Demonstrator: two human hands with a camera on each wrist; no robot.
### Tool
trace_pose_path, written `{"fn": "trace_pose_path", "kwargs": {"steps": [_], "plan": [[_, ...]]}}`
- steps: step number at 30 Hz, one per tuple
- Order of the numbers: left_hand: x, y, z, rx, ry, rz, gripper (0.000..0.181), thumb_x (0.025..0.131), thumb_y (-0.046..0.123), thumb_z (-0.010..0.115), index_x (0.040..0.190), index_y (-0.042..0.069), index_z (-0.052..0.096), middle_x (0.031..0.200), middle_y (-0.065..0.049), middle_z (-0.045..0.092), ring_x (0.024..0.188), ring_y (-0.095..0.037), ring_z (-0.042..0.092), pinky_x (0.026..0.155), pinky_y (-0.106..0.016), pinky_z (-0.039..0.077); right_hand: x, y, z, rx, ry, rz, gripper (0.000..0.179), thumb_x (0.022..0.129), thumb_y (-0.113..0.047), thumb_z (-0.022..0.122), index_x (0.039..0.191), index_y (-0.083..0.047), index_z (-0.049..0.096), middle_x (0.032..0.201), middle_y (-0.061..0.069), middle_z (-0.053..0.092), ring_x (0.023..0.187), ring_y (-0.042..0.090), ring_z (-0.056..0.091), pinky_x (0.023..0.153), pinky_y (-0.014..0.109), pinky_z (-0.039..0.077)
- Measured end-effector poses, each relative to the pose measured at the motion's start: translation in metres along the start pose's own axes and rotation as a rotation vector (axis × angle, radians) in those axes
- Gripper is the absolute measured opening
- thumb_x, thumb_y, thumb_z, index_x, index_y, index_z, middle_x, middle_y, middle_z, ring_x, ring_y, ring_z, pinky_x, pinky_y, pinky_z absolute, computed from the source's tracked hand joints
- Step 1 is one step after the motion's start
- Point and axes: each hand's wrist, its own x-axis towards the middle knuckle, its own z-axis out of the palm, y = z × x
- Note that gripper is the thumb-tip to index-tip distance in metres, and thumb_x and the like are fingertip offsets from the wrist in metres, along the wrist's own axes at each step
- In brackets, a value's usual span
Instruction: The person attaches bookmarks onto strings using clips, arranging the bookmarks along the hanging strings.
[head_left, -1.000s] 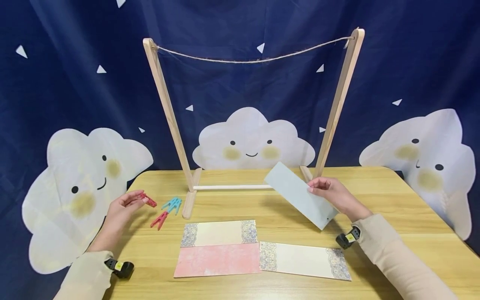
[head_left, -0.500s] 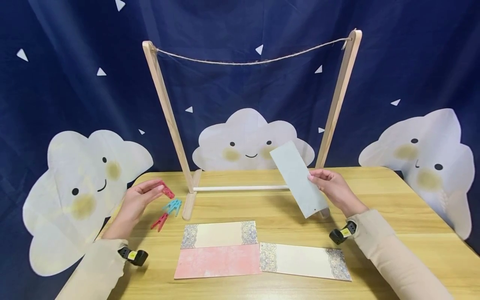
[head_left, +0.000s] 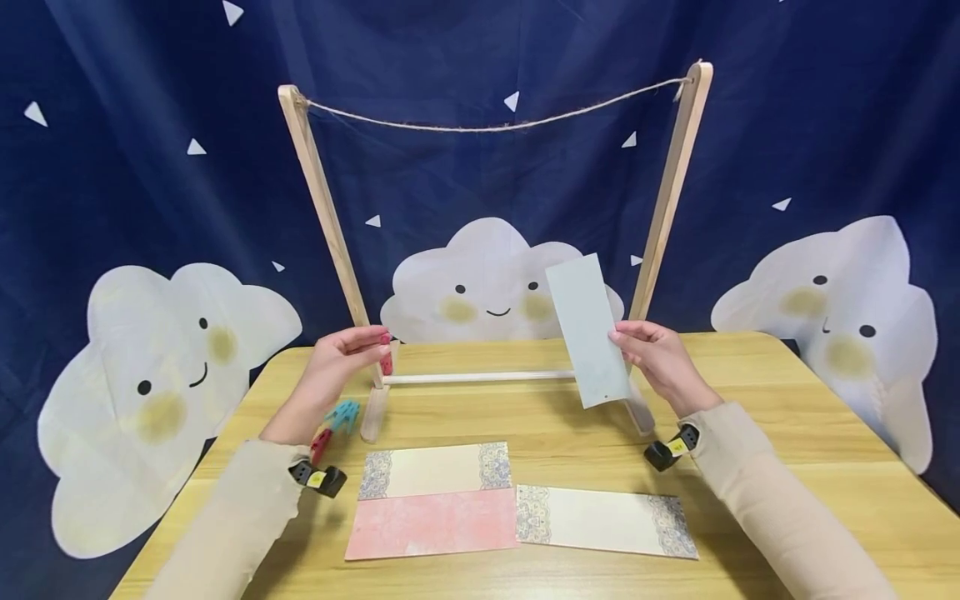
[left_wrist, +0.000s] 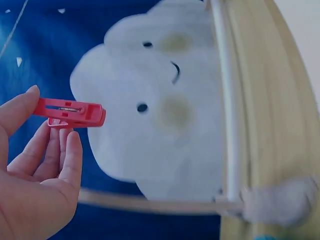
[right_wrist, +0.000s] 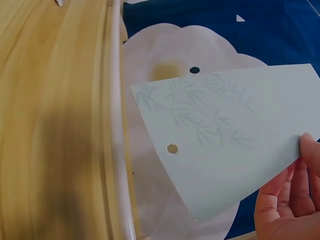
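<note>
The left grip (head_left: 341, 362) is narrowed to a pinch, thumb and fingers at one end of a red clip (left_wrist: 70, 112), held up off the counter (head_left: 750, 392). The right grip (head_left: 660, 362) is also drawn to a pinch, on the side edge of a pale green card (head_left: 588, 329); the card is in the air, nearly upright and slightly tilted, with a faint leaf pattern and a small hole near its lower edge. Below the left grip lie light blue clips (head_left: 343, 414) and a second red clip (head_left: 322, 446). Between the grips, a little lower, runs a white rod (head_left: 480, 377) of a wooden frame (head_left: 326, 200), whose string (head_left: 480, 129) sags well above both. Nearer the person than either grip, a pink card (head_left: 431, 523) touches a lace-bordered card (head_left: 435, 468); a second lace-bordered card (head_left: 607, 518) lies just beside, toward the right grip's side.
</note>
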Motion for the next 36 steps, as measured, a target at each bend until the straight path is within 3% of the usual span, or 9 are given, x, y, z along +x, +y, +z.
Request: {"fn": "trace_pose_path", "kwargs": {"steps": [4, 7, 11, 16, 24, 31, 36], "plan": [[0.013, 0.009, 0.016, -0.004, -0.021, -0.013, 0.046, 0.086, 0.013, 0.069, 0.124, -0.008, 0.055, 0.098, 0.009, 0.070, 0.093, -0.001, 0.064, 0.087, -0.015, 0.047, 0.004, -0.004, 0.004, 0.029, 0.018, -0.024, 0.018, 0.088, -0.003, 0.064, 0.082, -0.017, 0.071, 0.074, -0.008, 0.066, 0.061, 0.005, 0.050, 0.058, 0.016, 0.042], [0.022, 0.020, 0.027, 0.056, -0.054, -0.042, 0.045, 0.085, 0.020, 0.071, 0.123, -0.002, 0.059, 0.103, 0.004, 0.071, 0.094, -0.001, 0.064, 0.089, -0.018, 0.047, 0.008, -0.007, 0.007, 0.058, 0.029, -0.047, 0.018, 0.088, -0.001, 0.064, 0.082, -0.016, 0.071, 0.073, -0.007, 0.067, 0.060, 0.005, 0.050, 0.056, 0.015, 0.041], [0.032, 0.036, 0.041, 0.130, -0.106, -0.016, 0.041, 0.086, 0.023, 0.070, 0.121, 0.002, 0.062, 0.112, -0.006, 0.068, 0.098, -0.004, 0.062, 0.093, -0.025, 0.046, 0.012, -0.013, 0.010, 0.077, 0.044, -0.063, 0.017, 0.087, -0.001, 0.064, 0.082, -0.015, 0.071, 0.076, -0.006, 0.068, 0.063, 0.006, 0.053, 0.060, 0.017, 0.044], [0.046, 0.059, 0.056, 0.122, -0.120, 0.041, 0.036, 0.087, 0.016, 0.068, 0.120, 0.001, 0.063, 0.112, -0.011, 0.068, 0.094, -0.004, 0.063, 0.092, -0.026, 0.045, 0.017, -0.021, 0.012, 0.115, 0.069, -0.077, 0.017, 0.087, -0.001, 0.065, 0.082, -0.016, 0.072, 0.076, -0.006, 0.069, 0.065, 0.006, 0.055, 0.060, 0.016, 0.045], [0.073, 0.107, 0.079, 0.046, -0.095, 0.097, 0.036, 0.085, 0.009, 0.070, 0.118, -0.003, 0.062, 0.113, -0.014, 0.067, 0.092, -0.008, 0.065, 0.099, -0.032, 0.043, 0.025, -0.035, 0.019, 0.139, 0.100, -0.122, 0.015, 0.087, -0.001, 0.065, 0.083, -0.015, 0.071, 0.078, -0.006, 0.069, 0.068, 0.005, 0.058, 0.060, 0.016, 0.046], [0.090, 0.154, 0.101, 0.132, -0.131, 0.136, 0.035, 0.084, 0.010, 0.071, 0.117, 0.000, 0.064, 0.112, -0.013, 0.067, 0.100, -0.017, 0.064, 0.099, -0.031, 0.043, 0.030, -0.048, 0.025, 0.172, 0.113, -0.146, 0.013, 0.087, -0.002, 0.065, 0.086, -0.014, 0.071, 0.078, -0.005, 0.067, 0.068, 0.007, 0.055, 0.061, 0.016, 0.045], [0.102, 0.182, 0.113, 0.127, -0.164, 0.166, 0.034, 0.085, 0.006, 0.069, 0.117, -0.001, 0.064, 0.113, -0.014, 0.067, 0.101, -0.017, 0.064, 0.095, -0.025, 0.045, 0.034, -0.056, 0.029, 0.186, 0.129, -0.173, 0.010, 0.086, -0.002, 0.066, 0.087, -0.012, 0.070, 0.080, -0.003, 0.066, 0.070, 0.008, 0.056, 0.063, 0.017, 0.045]]}}
